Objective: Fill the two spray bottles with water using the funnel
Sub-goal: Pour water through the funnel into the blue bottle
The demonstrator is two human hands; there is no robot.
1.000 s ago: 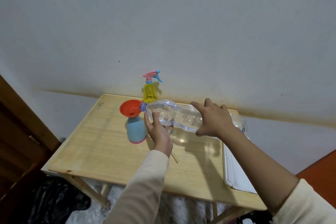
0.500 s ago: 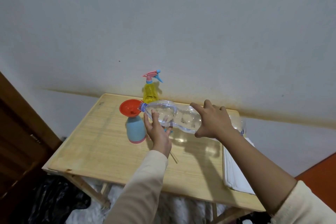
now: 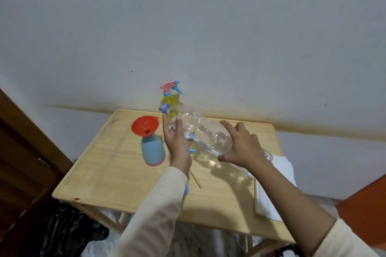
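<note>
Bottle [image 3: 205,134], clear, gripped by left hand [image 3: 177,144] and right hand [image 3: 244,146] near funnel [image 3: 143,125].

water bottle [image 3: 205,134] – clear glossy plastic | funnel [image 3: 144,125] – smooth plastic | table [image 3: 117,160] – matt wood

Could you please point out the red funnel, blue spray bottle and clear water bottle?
red funnel [image 3: 144,125], head view, inside of its bowl.
blue spray bottle [image 3: 152,151], head view, middle of its body.
clear water bottle [image 3: 205,134], head view, middle of its body.
</note>
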